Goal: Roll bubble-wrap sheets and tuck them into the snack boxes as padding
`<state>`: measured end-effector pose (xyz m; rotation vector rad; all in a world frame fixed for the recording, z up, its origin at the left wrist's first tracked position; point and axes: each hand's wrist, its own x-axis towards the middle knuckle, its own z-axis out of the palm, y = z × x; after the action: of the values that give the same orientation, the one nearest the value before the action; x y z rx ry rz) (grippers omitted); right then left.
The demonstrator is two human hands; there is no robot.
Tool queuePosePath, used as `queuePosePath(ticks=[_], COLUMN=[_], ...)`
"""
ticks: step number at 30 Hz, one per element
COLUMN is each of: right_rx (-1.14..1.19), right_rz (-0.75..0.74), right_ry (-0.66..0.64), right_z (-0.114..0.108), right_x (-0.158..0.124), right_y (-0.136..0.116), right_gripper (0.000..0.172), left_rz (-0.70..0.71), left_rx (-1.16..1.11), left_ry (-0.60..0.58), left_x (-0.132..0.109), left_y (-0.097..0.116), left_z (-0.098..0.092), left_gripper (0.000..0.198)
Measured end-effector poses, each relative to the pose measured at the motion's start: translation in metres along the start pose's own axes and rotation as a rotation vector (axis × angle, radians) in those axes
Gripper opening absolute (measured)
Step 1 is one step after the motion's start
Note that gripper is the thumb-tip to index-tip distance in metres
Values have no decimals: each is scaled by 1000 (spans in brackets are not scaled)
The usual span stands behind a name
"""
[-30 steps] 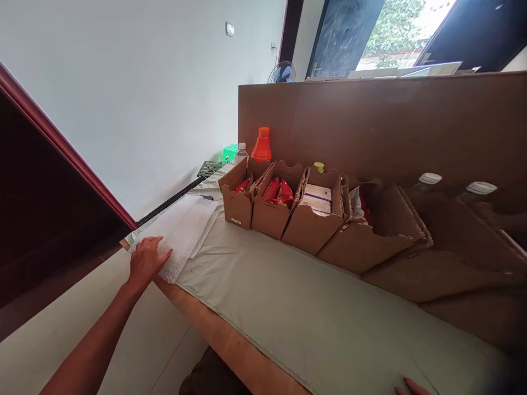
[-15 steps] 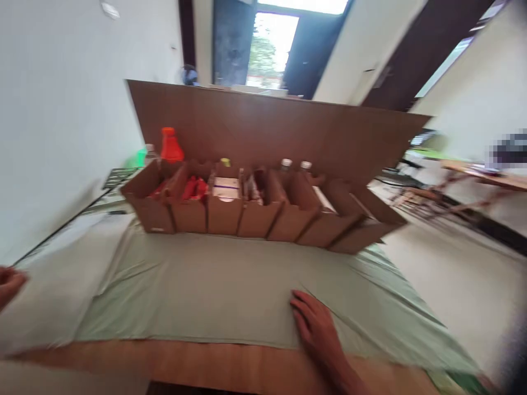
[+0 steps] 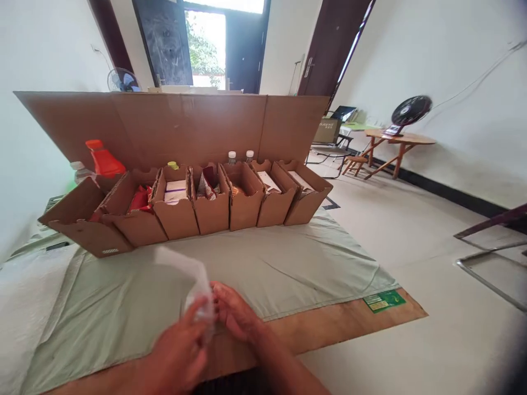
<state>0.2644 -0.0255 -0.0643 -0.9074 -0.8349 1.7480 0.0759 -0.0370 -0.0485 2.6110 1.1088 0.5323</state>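
Note:
My left hand [image 3: 181, 345] and my right hand [image 3: 234, 312] meet above the near edge of the table, both pinched on a thin clear plastic bag [image 3: 189, 271] that rises up and to the left from my fingers. The bag is blurred by motion. Under my hands lies a pale green cloth [image 3: 267, 269] spread over the wooden tabletop [image 3: 329, 329].
A row of several open cardboard boxes [image 3: 206, 206] with packets stands at the back of the cloth, before a tall cardboard panel [image 3: 164, 123]. An orange bottle [image 3: 102, 159] stands at the left. A white cloth [image 3: 20, 296] lies far left. A round table with fan [image 3: 401, 134] is at right.
My view has swung right from the table's left end. My left hand left the white cloth, my right hand lifted off the green cloth, and both now hold a plastic bag in front of me.

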Motion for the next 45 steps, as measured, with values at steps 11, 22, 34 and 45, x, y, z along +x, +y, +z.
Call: queuePosePath(ticks=[11, 22, 34, 45], right_rx=[-397, -1421, -1419, -1124], right_rz=[-153, -410, -538, -567], right_ry=[265, 96, 70, 589], right_z=[-55, -89, -52, -42], right_x=[33, -116, -108, -89], right_y=[-16, 0, 32, 27], right_gripper=[34, 71, 44, 29], left_rz=[-68, 110, 447, -394], left_rx=[-34, -5, 191, -199], left_ry=[-265, -109, 105, 307], left_x=[31, -58, -61, -16], left_y=[72, 4, -4, 25], left_z=[18, 28, 72, 53], left_gripper=[12, 68, 66, 27])
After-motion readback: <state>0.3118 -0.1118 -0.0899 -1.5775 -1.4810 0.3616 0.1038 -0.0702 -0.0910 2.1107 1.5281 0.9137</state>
